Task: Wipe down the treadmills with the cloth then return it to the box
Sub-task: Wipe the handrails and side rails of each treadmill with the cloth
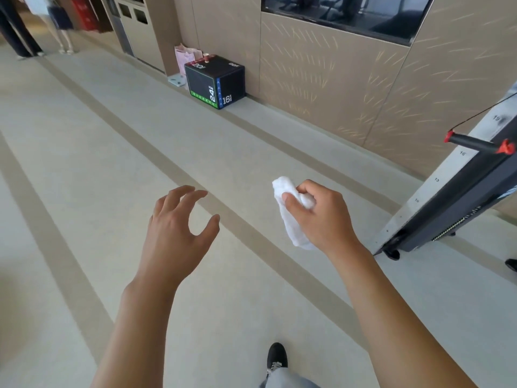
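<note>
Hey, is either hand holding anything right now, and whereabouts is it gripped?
The right hand grips the white cloth around its bunched upper part; the rest hangs below. The left hand holds nothing, fingers loosely spread.

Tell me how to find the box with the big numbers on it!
Look along the tan wall to where it meets the floor. The box sits there on the floor, just right of a pink paper bag. It is the only black cube around, with white numbers 24, 16 and 20, a green strip along one bottom edge and a blue strip down one corner.
</note>
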